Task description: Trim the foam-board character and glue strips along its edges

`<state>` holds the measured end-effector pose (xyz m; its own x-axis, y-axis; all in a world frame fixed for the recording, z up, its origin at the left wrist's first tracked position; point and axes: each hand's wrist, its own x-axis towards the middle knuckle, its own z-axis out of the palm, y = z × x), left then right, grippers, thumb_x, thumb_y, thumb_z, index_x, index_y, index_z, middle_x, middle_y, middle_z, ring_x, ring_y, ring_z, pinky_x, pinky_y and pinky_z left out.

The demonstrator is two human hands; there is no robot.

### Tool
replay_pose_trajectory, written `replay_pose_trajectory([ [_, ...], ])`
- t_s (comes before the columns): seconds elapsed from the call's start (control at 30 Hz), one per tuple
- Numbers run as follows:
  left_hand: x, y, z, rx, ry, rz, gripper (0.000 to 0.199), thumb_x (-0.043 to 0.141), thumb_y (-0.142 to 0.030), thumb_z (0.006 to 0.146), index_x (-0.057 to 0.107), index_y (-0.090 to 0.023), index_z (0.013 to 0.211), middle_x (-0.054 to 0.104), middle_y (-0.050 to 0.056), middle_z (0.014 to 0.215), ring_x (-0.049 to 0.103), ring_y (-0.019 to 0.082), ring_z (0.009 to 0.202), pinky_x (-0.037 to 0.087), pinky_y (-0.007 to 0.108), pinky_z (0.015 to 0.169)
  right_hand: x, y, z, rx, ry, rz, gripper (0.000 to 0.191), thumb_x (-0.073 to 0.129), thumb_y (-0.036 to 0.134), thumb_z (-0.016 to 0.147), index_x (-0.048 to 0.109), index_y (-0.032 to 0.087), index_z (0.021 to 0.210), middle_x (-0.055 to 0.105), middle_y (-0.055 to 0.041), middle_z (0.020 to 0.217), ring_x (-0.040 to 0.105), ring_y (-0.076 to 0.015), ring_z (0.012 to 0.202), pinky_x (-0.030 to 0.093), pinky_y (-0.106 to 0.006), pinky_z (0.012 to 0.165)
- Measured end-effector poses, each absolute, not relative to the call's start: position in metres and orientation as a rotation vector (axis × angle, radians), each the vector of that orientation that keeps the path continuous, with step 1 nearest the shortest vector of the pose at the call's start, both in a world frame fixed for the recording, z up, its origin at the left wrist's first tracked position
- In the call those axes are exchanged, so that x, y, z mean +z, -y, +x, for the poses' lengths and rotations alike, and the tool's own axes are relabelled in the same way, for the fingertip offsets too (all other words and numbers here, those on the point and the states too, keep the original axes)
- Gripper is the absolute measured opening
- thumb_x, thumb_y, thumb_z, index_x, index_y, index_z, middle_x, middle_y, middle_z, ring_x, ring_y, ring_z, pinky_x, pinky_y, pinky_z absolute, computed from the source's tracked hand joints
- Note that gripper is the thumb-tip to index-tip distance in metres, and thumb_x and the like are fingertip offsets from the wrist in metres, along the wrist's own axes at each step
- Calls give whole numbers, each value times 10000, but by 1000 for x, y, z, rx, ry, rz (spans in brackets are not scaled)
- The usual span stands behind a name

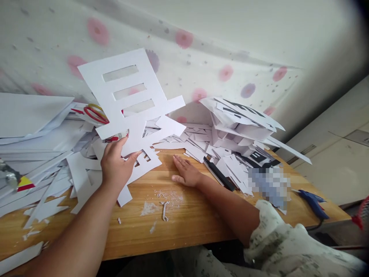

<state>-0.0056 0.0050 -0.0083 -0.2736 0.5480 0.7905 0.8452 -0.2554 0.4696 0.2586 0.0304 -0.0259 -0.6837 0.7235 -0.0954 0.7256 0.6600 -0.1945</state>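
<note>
A large white cut-out board (127,142), with three long slots near its top and small openings lower down, stands tilted above the table. My left hand (117,161) grips its lower part, fingers through an opening and thumb on the front. My right hand (186,172) rests flat on the wooden table, fingers stretched and holding nothing. White crumbs and a small twisted scrap (165,211) lie nearer to me on the wood.
White sheets (31,115) and scraps are heaped at the left, beside red and yellow scissors (96,113). Folded white pieces (242,119), a black cutter (219,174) and a blue glue gun (313,204) are at the right. A flowered curtain (201,57) hangs behind.
</note>
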Motion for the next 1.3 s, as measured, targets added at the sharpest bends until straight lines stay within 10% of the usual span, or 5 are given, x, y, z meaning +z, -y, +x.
replay_pose_trajectory([
  [0.3, -7, -6, -4, -1572, 1793, -1659, 494, 735, -312, 726, 612, -189, 1187, 645, 100, 1102, 600, 277, 1074, 476, 384, 926, -25, 21, 265, -531, -3101, 420, 906, 396, 647, 897, -13, 142, 1529, 154, -143, 1581, 122, -212, 1472, 87, -447, 1184],
  [0.5, -6, -6, 0, -1592, 1773, -1686, 513, 751, -297, 718, 611, -160, 1192, 641, 112, 1132, 589, 270, 1095, 465, 373, 943, -39, 40, 284, -265, -3103, 795, 1139, 464, 788, 753, -2, 91, 1524, 113, -227, 1564, 96, -318, 1468, 102, -533, 1166],
  [0.9, -8, -7, -3, -1583, 1815, -1676, 518, 771, -231, 685, 623, -146, 1174, 641, 110, 1128, 592, 268, 1097, 465, 379, 961, -10, 94, 176, -339, -3111, 571, 840, 355, 688, 887, 240, 119, 1495, 208, -122, 1567, 120, -269, 1471, 13, -591, 1166],
  [1.3, -11, -9, -6, -1583, 1769, -1716, 524, 766, -228, 696, 621, -132, 1190, 640, 126, 1118, 594, 279, 1088, 472, 381, 951, -24, 100, 225, -334, -2938, 1075, 1036, 204, 818, 798, 176, 61, 1505, 90, -154, 1567, 104, -331, 1464, 86, -604, 1161],
])
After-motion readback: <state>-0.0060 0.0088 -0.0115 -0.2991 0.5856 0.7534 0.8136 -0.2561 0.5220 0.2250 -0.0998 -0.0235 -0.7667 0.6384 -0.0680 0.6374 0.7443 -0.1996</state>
